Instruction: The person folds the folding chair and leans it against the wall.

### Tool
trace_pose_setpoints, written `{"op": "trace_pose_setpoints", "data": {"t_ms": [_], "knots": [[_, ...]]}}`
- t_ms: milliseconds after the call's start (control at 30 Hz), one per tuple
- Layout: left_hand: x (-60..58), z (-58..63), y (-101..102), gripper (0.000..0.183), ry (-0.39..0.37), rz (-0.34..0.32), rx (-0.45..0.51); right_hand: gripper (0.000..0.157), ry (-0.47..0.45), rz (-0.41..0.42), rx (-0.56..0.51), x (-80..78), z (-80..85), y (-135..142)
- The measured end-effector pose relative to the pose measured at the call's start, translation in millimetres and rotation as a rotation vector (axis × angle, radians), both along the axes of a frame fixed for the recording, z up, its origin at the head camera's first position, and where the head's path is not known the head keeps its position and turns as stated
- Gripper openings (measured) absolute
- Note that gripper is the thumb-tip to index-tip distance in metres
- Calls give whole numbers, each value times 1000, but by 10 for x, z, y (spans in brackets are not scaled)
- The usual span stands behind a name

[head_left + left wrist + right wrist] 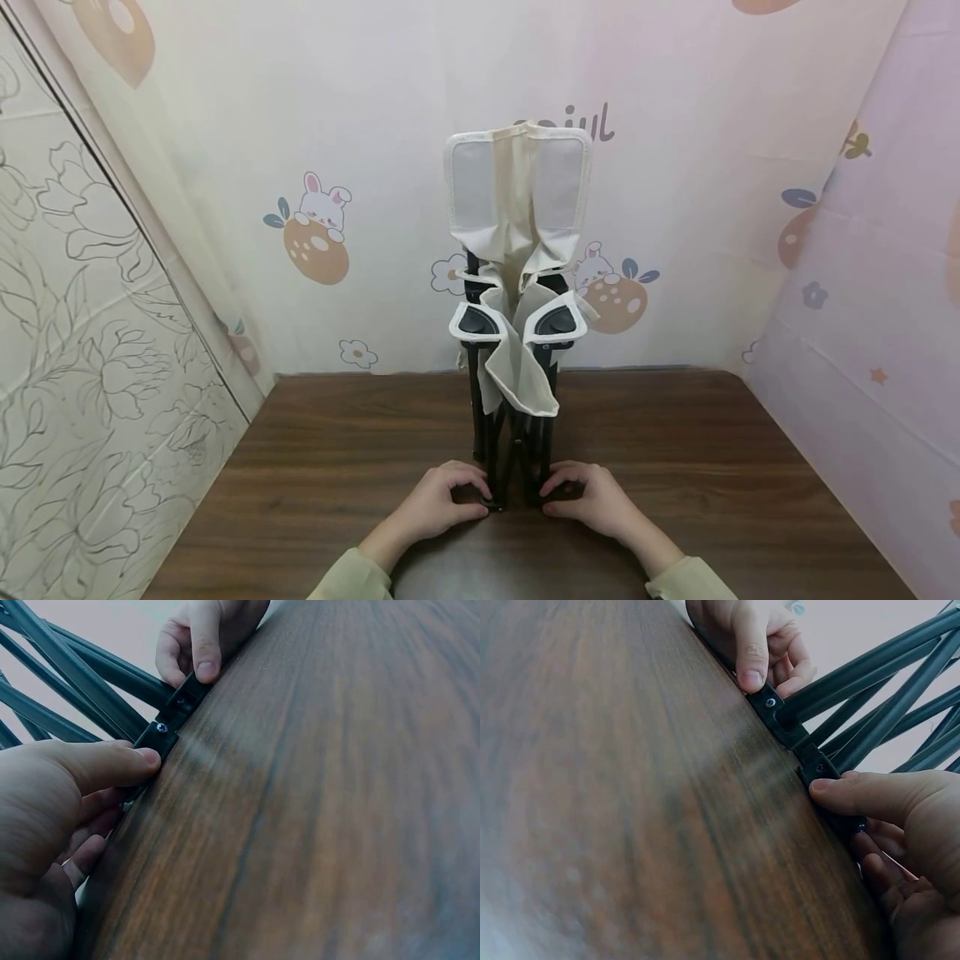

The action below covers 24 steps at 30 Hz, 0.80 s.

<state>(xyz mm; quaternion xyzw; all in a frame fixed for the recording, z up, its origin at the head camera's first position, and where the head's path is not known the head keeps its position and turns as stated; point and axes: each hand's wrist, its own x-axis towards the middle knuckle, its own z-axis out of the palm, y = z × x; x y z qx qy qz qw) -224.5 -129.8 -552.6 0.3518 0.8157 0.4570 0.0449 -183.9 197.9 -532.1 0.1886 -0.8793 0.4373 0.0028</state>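
Observation:
A folding chair (pixel 536 383) with cream fabric and black tube legs stands upright on the table, its frame drawn narrow and its seat cloth sagging in folds. My left hand (pixel 444 498) pinches the front left black foot (pixel 156 740) between thumb and fingers, low at the tabletop. On the other side, my right hand (pixel 592 500) pinches the front right foot (pixel 821 766) the same way. The two feet sit close together, each with a screw head showing. Crossing leg tubes (pixel 877 727) rise from them. The rear feet are mostly hidden behind the front legs.
The dark wood table (pixel 337 442) extends to both sides of the chair. Behind it hangs a pale curtain (pixel 390 208) with rabbit and fruit prints, close to the chair's back. Another sheet with flower outlines (pixel 97 375) hangs at the left.

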Motion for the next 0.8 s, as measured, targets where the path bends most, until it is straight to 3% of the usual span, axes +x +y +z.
{"op": "trace_pose_setpoints", "data": {"t_ms": [800], "knots": [[-8,20,-12,16,25,-11,-9,15,-9,-16,24,-10,19,-29]]}}
